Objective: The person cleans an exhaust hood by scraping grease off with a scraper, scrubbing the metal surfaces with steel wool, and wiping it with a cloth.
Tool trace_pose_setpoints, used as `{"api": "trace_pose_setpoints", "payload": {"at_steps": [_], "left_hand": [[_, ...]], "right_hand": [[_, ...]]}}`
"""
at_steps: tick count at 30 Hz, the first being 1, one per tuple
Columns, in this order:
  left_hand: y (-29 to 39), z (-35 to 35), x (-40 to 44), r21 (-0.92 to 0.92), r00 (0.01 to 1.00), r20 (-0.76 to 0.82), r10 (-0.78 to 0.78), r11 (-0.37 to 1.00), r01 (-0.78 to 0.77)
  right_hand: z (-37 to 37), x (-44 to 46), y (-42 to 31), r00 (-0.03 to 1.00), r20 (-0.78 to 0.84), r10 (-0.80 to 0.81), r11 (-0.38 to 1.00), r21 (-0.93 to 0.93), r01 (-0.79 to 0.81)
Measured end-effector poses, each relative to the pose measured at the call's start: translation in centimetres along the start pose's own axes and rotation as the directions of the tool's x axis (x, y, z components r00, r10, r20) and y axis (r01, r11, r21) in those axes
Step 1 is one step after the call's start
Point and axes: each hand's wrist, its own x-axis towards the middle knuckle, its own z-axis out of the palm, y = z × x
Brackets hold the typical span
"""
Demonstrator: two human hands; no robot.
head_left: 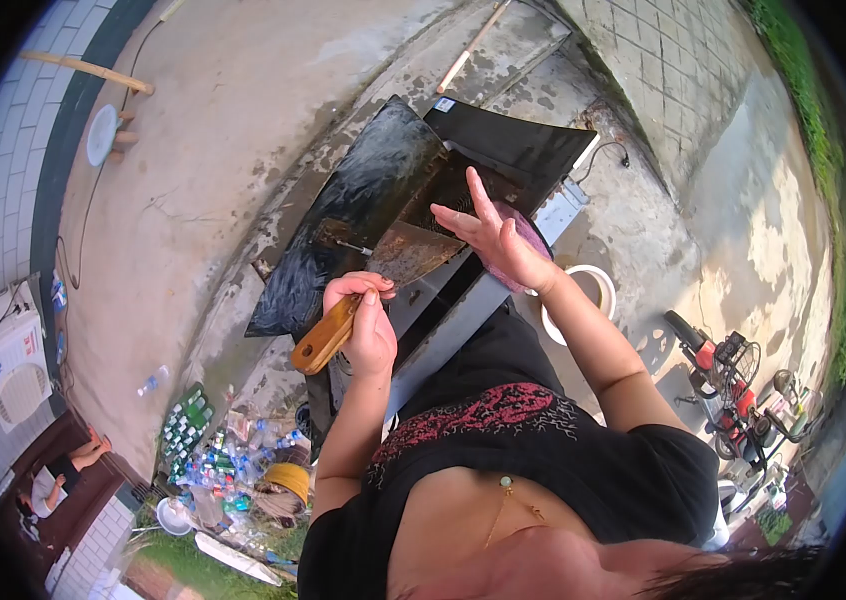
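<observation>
Closest was a black T-shirt [463,425] with a red picture on it. The left hand [368,335] had its fingers curled around a brown wooden handle [323,335] with a hole near its end. Just past that hand was a flat, rusty brown metal piece [409,252], between the two hands. The right hand [503,245] was held up with its fingers spread wide. A fuzzy pink and purple cloth [535,228] showed behind it, but I could not tell if they touched.

Around the hands was a grey metal body [453,335]. A shiny black sheet with cloudy smears [343,205] stuck out to the left. On the far side was another black sheet with a small blue and white sticker [518,132]. A round white bucket [607,290] stood near the right arm.

Farther off were a heap of plastic bottles [233,465], a green bottle crate [186,425] and a red bike [736,385]. Farthest back, a person [51,490] was on a brown sofa [93,505].
</observation>
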Motion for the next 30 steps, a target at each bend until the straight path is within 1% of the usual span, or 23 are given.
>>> {"api": "trace_pose_setpoints", "payload": {"at_steps": [1, 2, 3, 5, 6, 7, 8, 9, 11, 13, 15, 16, 17, 19, 20, 22, 23, 24, 25, 27, 28, 30], "left_hand": [[0.5, -0.4, 0.3, 0.064, 0.983, 0.16, 0.093, 0.992, -0.105], [1.0, -0.6, 0.8, 0.153, 0.938, 0.307, 0.161, 0.964, -0.215], [1.0, -1.0, 1.2, 0.194, 0.902, 0.39, 0.184, 0.942, -0.275], [1.5, -0.4, 1.8, 0.207, 0.9, 0.405, 0.16, 0.943, -0.261], [1.4, -0.7, 2.2, 0.175, 0.899, 0.409, 0.156, 0.954, -0.245], [1.3, -1.1, 2.9, 0.142, 0.897, 0.415, 0.152, 0.963, -0.229], [1.3, -1.3, 3.9, 0.154, 0.863, 0.458, 0.211, 0.938, -0.311], [1.4, -1.5, 4.7, 0.182, 0.847, 0.487, 0.215, 0.923, -0.339], [1.5, -1.5, 5.5, 0.157, 0.821, 0.542, 0.182, 0.937, -0.312], [1.6, -0.8, 5.5, 0.161, 0.818, 0.567, 0.091, 0.963, -0.218], [1.3, -0.4, 5.5, 0.234, 0.766, 0.638, 0.083, 0.926, -0.296], [1.2, -0.1, 5.4, 0.245, 0.749, 0.659, 0.065, 0.923, -0.296], [1.0, 0.1, 5.3, 0.248, 0.727, 0.682, 0.082, 0.909, -0.336], [0.7, 0.7, 4.9, 0.223, 0.716, 0.695, 0.062, 0.928, -0.297], [0.7, 1.1, 4.8, 0.212, 0.711, 0.699, 0.075, 0.928, -0.306], [0.7, 1.4, 4.8, 0.192, 0.716, 0.694, 0.073, 0.94, -0.282], [0.6, 1.5, 4.8, 0.182, 0.719, 0.691, 0.072, 0.946, -0.27], [0.7, 1.5, 4.6, 0.173, 0.758, 0.652, 0.021, 0.969, -0.176], [0.7, 1.9, 4.5, 0.07, 0.799, 0.601, -0.022, 0.997, -0.025], [0.6, 2.5, 4.6, -0.011, 0.807, 0.59, 0.023, 1.0, -0.02], [0.6, 2.7, 4.6, -0.02, 0.812, 0.584, 0.014, 1.0, -0.002], [0.5, 3.0, 4.4, -0.039, 0.82, 0.572, -0.003, 0.999, 0.031]], "right_hand": [[0.0, 0.0, -0.3, 1.0, 0.026, -0.017, 0.999, -0.029, 0.018], [0.1, -0.1, -0.9, 0.998, 0.052, -0.031, 0.998, -0.058, 0.034], [0.2, 0.0, -1.4, 0.996, 0.08, -0.047, 0.995, -0.088, 0.054], [0.2, 0.0, -1.5, 0.99, 0.079, -0.12, 0.965, -0.226, 0.135], [0.2, 0.0, -1.5, 0.984, 0.083, -0.159, 0.94, -0.293, 0.176], [0.1, 0.1, -1.8, 0.987, 0.095, -0.13, 0.949, -0.278, 0.152], [0.0, 0.1, -2.2, 0.989, 0.106, -0.101, 0.957, -0.262, 0.126], [0.1, 0.0, -2.5, 0.991, 0.115, -0.069, 0.965, -0.245, 0.096], [0.3, -0.1, -2.6, 0.993, 0.116, -0.024, 0.974, -0.221, 0.05], [-0.1, -0.2, -2.5, 0.989, 0.146, 0.022, 0.973, -0.231, 0.013], [0.1, -0.2, -2.7, 0.991, 0.121, 0.063, 0.957, -0.289, -0.026], [0.1, -0.2, -2.7, 0.99, 0.122, 0.065, 0.944, -0.328, -0.021], [0.1, -0.2, -2.7, 0.99, 0.123, 0.066, 0.93, -0.367, -0.016], [-0.2, -0.2, -2.3, 0.988, 0.151, 0.038, 0.897, -0.44, 0.033], [-0.3, -0.3, -2.2, 0.987, 0.161, 0.026, 0.884, -0.465, 0.053], [-0.5, -0.4, -2.0, 0.986, 0.164, 0.008, 0.876, -0.477, 0.072], [-0.6, -0.4, -2.0, 0.98, 0.201, -0.005, 0.842, -0.528, 0.113], [-0.8, -0.4, -2.0, 0.971, 0.239, -0.015, 0.804, -0.575, 0.154], [-1.0, -0.4, -2.1, 0.961, 0.277, -0.019, 0.761, -0.619, 0.194], [-0.7, -0.4, -2.5, 0.957, 0.288, -0.026, 0.814, -0.549, 0.187], [-0.5, -0.4, -2.6, 0.956, 0.293, -0.03, 0.838, -0.513, 0.184], [-0.4, -0.5, -2.1, 0.961, 0.26, -0.094, 0.864, -0.459, 0.209]]}}
